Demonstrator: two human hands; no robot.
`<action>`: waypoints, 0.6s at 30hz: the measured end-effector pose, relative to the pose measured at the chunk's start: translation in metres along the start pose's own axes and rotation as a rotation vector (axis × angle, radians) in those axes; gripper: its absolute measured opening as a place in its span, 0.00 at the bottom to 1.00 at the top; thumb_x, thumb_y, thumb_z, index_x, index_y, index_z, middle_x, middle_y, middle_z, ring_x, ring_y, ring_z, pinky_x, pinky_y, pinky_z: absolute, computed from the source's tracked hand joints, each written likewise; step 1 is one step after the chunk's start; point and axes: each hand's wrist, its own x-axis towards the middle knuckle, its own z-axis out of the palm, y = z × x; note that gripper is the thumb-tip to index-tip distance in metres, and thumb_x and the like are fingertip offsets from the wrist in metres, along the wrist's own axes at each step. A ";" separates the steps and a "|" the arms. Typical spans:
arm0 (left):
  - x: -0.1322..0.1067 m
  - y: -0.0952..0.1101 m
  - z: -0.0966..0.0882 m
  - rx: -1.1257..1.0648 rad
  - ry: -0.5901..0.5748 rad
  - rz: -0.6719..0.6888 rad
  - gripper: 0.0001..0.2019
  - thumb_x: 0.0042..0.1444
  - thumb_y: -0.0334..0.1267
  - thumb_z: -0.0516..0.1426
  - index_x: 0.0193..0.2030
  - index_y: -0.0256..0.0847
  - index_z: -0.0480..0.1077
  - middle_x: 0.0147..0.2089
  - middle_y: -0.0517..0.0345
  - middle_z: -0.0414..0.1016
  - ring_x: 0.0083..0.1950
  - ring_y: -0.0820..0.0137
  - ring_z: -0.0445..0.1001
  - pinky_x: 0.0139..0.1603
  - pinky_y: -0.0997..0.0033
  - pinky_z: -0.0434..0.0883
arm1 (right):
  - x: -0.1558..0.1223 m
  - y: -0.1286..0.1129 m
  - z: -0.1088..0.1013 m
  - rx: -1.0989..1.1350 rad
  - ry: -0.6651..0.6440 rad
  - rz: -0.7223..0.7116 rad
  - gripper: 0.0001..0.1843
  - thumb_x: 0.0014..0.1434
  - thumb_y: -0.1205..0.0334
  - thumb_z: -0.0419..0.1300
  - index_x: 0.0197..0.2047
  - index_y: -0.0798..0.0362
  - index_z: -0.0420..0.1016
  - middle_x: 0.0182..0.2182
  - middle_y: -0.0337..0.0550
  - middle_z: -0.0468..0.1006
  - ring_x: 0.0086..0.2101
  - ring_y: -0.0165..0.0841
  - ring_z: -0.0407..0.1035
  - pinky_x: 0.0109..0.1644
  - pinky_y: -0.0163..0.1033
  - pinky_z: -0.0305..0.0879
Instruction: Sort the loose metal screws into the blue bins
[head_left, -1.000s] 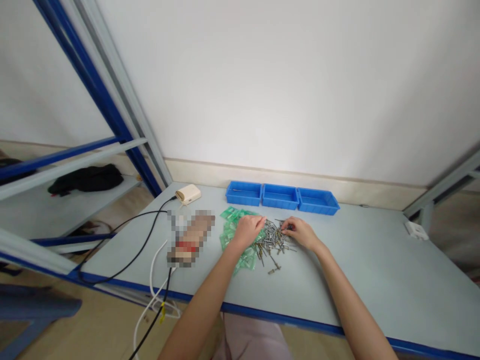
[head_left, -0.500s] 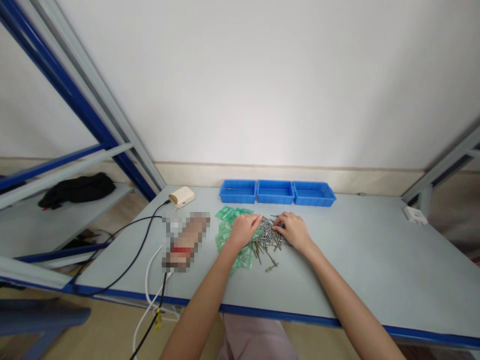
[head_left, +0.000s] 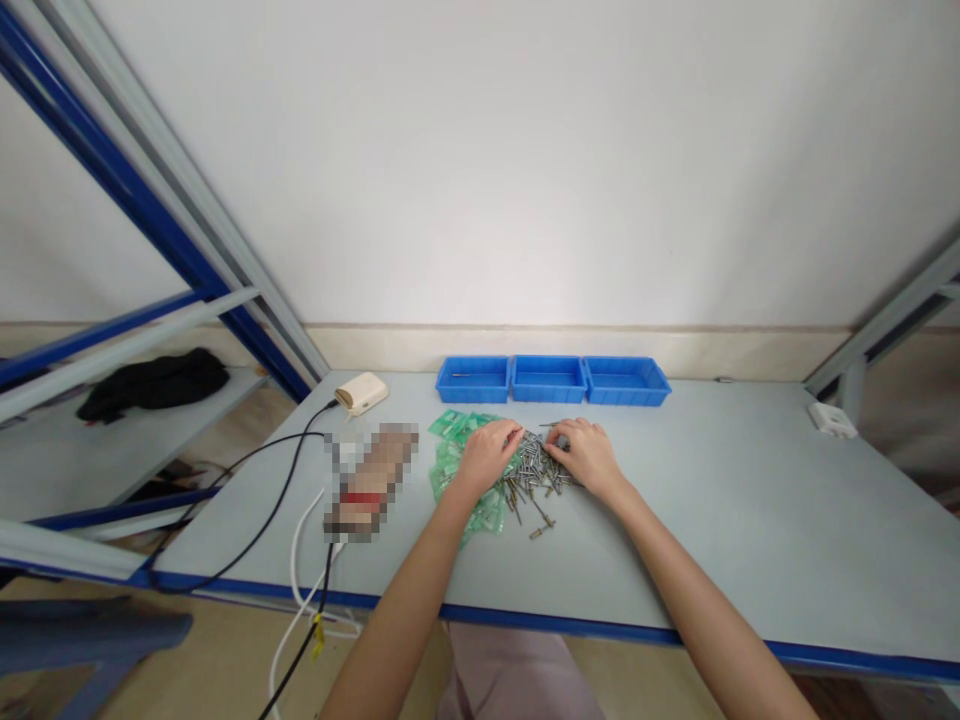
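A pile of small metal pins (head_left: 534, 470), silver and brass-coloured and looking like blind rivets, lies mid-table. Along its left side are green clear plastic bags (head_left: 450, 455). My left hand (head_left: 489, 452) rests over the bags at the pile's left edge, thumb and fingers pressed together; what they hold, if anything, is hidden. At the right edge of the pile is my right hand (head_left: 586, 455), its fingers curled down among the pins with thumb and forefinger close together. Whether a pin is between them cannot be made out.
Behind the pile stand three blue bins, the left bin (head_left: 472, 398) with a thin piece inside, the middle bin (head_left: 548, 396) and the right bin (head_left: 628, 398). A cream case (head_left: 363, 393), a pixelated item (head_left: 375, 480) and cables lie left. A white device (head_left: 832, 420) sits far right.
My right hand has shifted slightly, its fingertips a little further left along the pile. My left hand stays nearly where it was. The whole view has moved a touch.
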 end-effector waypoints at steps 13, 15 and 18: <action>0.001 0.000 0.001 0.008 -0.040 0.010 0.13 0.64 0.38 0.48 0.34 0.40 0.71 0.34 0.56 0.74 0.36 0.69 0.70 0.39 0.72 0.64 | -0.001 0.006 0.004 -0.041 -0.054 0.012 0.06 0.58 0.58 0.61 0.36 0.48 0.77 0.39 0.43 0.76 0.44 0.38 0.65 0.44 0.41 0.53; 0.001 -0.001 0.001 0.000 -0.038 0.018 0.13 0.64 0.38 0.48 0.35 0.40 0.71 0.34 0.56 0.74 0.36 0.69 0.70 0.39 0.72 0.64 | 0.000 0.007 0.004 -0.030 -0.054 0.014 0.05 0.57 0.59 0.61 0.36 0.48 0.77 0.39 0.43 0.76 0.44 0.38 0.65 0.43 0.41 0.53; 0.001 -0.002 0.002 -0.003 -0.032 0.025 0.13 0.64 0.39 0.48 0.35 0.40 0.71 0.34 0.56 0.74 0.37 0.69 0.71 0.39 0.72 0.64 | 0.000 0.009 0.003 -0.018 -0.062 0.035 0.05 0.58 0.59 0.61 0.33 0.48 0.77 0.38 0.42 0.77 0.43 0.38 0.66 0.43 0.40 0.53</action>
